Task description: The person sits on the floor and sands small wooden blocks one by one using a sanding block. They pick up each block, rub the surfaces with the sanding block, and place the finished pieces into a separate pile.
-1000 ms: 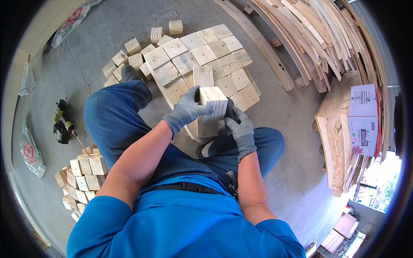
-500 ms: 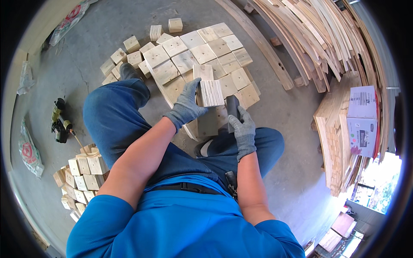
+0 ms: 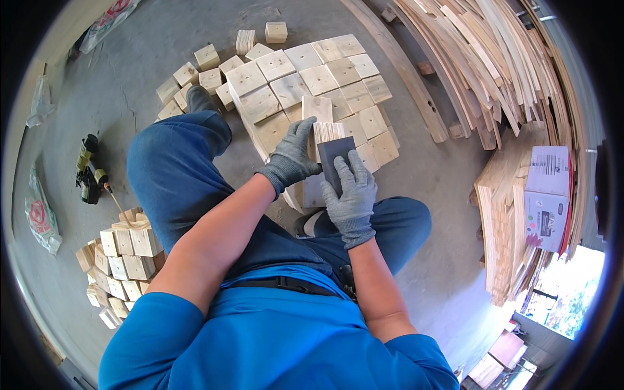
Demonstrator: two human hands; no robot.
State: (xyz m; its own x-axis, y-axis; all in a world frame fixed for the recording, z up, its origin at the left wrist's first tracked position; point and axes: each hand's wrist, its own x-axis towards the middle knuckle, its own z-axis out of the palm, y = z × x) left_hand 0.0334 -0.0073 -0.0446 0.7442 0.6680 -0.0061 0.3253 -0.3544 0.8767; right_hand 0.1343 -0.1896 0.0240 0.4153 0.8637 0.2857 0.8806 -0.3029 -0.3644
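Note:
My left hand (image 3: 292,158), in a grey knit glove, is closed around a wooden block (image 3: 329,132) with a striped, layered face. In my gloved right hand (image 3: 353,200) is a dark grey sanding block (image 3: 333,155), its broad side tilted up toward me. The sanding block lies against the near part of the layered face and hides it. Just beyond, another pale wooden block (image 3: 317,108) rests on the large array of square wooden blocks (image 3: 318,80) in front of me.
Loose blocks (image 3: 208,57) lie left of the array, near my left shoe. A cordless drill (image 3: 90,170) stands by a second block pile (image 3: 120,270) at left. Long boards (image 3: 468,58) and a carton (image 3: 546,195) line the right side. A plastic bag (image 3: 41,218) lies far left.
My right hand has moved up and left, bringing the sanding block from beside the wooden block onto its layered face and turning its broad side into view. My left hand keeps its hold.

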